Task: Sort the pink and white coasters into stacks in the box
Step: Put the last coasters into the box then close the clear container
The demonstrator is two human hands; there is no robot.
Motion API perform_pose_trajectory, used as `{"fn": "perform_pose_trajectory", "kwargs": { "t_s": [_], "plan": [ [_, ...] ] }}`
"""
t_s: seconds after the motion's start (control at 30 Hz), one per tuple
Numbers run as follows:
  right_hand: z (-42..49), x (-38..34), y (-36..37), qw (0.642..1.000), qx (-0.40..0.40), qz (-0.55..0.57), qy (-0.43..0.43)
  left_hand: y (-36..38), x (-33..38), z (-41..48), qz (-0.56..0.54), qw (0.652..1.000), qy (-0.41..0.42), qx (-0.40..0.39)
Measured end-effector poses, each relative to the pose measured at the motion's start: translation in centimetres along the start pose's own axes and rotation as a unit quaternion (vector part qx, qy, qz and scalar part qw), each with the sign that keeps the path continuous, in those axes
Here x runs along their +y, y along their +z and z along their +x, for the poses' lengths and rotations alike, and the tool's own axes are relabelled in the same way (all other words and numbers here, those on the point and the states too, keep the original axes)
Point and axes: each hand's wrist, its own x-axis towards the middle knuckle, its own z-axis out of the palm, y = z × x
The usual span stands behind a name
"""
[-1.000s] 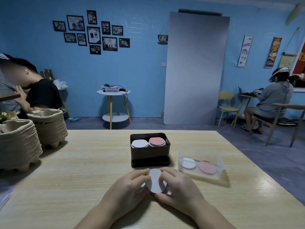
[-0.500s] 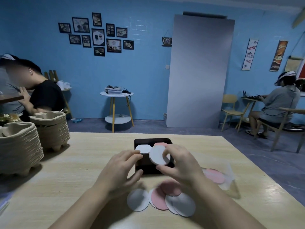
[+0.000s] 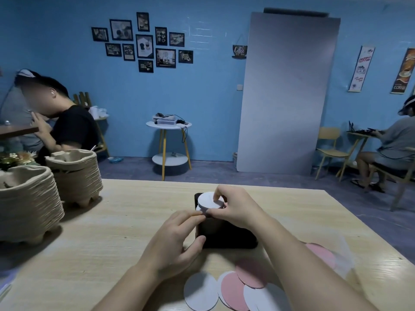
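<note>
The thin round white coaster (image 3: 210, 200) is held just over the dark rectangular box (image 3: 226, 234), left side; the grip of the right hand (image 3: 238, 207) is clamped on its rim; judged light, stiff, best edge-held; the box corner is clasped by the left hand (image 3: 175, 241).

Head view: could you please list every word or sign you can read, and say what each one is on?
"Coffee": small dark hanging sign on the blue wall.
"COFFEE": white banner, in slanted red letters.
"COFFEE": orange poster at the right edge, near its bottom.
Framed pictures: print too small to read.
White coaster held over the box: nothing legible.
</note>
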Motion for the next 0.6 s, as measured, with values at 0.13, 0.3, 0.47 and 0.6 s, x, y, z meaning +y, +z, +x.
{"fn": "perform_pose_trajectory", "kwargs": {
  "t_s": [0.13,0.3,0.47,0.6],
  "plan": [
    [0.4,0.5,0.5,1.000,-0.001,0.006,0.008,0.0,-0.1,-0.1,-0.009,1.000,-0.001,-0.003],
    [0.4,0.7,0.2,1.000,-0.009,0.001,0.020,-0.1,0.0,-0.1,-0.006,1.000,-0.004,-0.008],
    [-1.4,1.7,-1.4,0.999,0.037,0.002,0.010,-0.2,0.2,-0.4,-0.010,1.000,-0.012,-0.005],
    [-4.3,2.7,-3.1,0.997,0.082,-0.008,-0.013,-0.2,0.5,-0.5,-0.010,1.000,-0.018,-0.002]
  ]
}}
